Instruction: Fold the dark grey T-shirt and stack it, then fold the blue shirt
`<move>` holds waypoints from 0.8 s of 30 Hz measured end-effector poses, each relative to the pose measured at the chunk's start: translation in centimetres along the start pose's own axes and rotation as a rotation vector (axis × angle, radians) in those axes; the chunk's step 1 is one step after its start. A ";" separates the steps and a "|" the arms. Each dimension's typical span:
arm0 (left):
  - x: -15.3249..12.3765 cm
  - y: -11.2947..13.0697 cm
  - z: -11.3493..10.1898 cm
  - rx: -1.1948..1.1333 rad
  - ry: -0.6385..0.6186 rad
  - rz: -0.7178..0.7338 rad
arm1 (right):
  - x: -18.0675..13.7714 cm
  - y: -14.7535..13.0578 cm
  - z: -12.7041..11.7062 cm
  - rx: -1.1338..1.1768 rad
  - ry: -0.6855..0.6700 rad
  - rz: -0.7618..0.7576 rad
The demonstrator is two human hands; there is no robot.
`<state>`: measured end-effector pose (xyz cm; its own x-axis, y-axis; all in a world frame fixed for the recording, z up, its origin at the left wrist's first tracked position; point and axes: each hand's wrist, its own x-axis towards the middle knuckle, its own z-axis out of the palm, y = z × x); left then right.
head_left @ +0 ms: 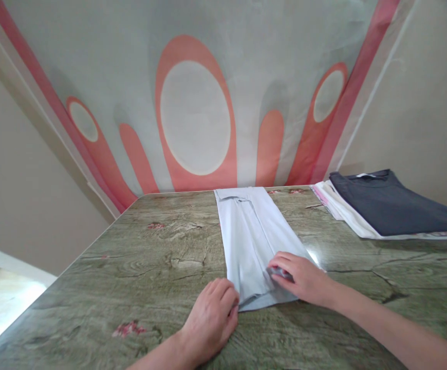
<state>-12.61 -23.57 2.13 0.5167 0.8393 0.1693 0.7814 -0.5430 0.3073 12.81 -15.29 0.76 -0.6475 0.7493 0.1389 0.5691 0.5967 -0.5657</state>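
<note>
My left hand (212, 317): fingers curled, grip unclear, at near-left corner of pale-blue strip-folded cloth garment (242, 241) on greenish wood-patterned table (157, 277). Likely light, soft, floppy; best taken by edges. My right hand (302, 277) pinches its fabric.

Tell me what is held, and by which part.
The pale cloth, apparently pinched: left hand at its near left corner, right hand toward its near right side.

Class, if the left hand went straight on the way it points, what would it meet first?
Probably the pale folded cloth: the left hand is at its near-left corner, though contact is hard to judge.
</note>
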 end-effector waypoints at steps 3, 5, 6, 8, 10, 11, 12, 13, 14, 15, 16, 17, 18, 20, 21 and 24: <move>-0.1 -0.1 0.1 -0.052 0.027 -0.032 | 0.0 -0.8 0.8 0.046 0.041 0.127; -0.1 -0.1 0.3 -0.060 0.019 -0.043 | 0.2 -1.0 1.5 0.049 0.062 0.180; -0.1 -0.2 0.3 -0.057 0.012 -0.043 | 0.3 -1.1 1.9 0.039 0.064 0.184; 0.0 -0.2 0.4 -0.045 -0.003 -0.034 | 0.5 -1.2 2.6 0.014 0.058 0.161; 0.1 -0.3 0.4 -0.027 -0.020 -0.011 | 0.6 -1.3 3.1 0.007 0.046 0.122; 0.1 -0.4 0.4 -0.015 -0.029 0.002 | 0.6 -1.4 3.2 0.015 0.041 0.105; 0.2 -0.5 0.4 -0.003 -0.037 0.013 | 0.6 -1.4 3.1 0.030 0.037 0.091; 0.2 -0.5 0.4 0.009 -0.045 0.023 | 0.6 -1.5 3.0 0.052 0.034 0.082; 0.2 -0.6 0.4 0.023 -0.051 0.031 | 0.6 -1.5 2.8 0.078 0.035 0.078; 0.1 -0.6 0.3 0.038 -0.054 0.037 | 0.6 -1.6 2.5 0.107 0.041 0.079; 0.1 -0.6 0.2 0.053 -0.055 0.039 | 0.6 -1.7 2.2 0.137 0.052 0.084; 0.1 -0.6 0.1 0.069 -0.054 0.040 | 0.6 -1.7 1.8 0.167 0.070 0.094; 0.1 -0.5 0.0 0.086 -0.050 0.042 | 0.6 -1.7 1.4 0.197 0.088 0.106; 0.0 -0.3 -0.3 0.120 -0.050 0.048 | 0.5 -1.5 0.8 0.254 0.092 0.128; 0.0 -0.2 -0.5 0.138 -0.058 0.049 | 0.4 -1.4 0.7 0.274 0.071 0.137; 0.1 0.2 -0.8 0.185 -0.114 0.045 | 0.3 -1.0 0.8 0.262 -0.024 0.154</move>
<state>-12.70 -23.62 2.99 0.5805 0.8114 0.0686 0.8022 -0.5843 0.1228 11.62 -15.88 0.73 -0.5773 0.8163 0.0183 0.5131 0.3801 -0.7696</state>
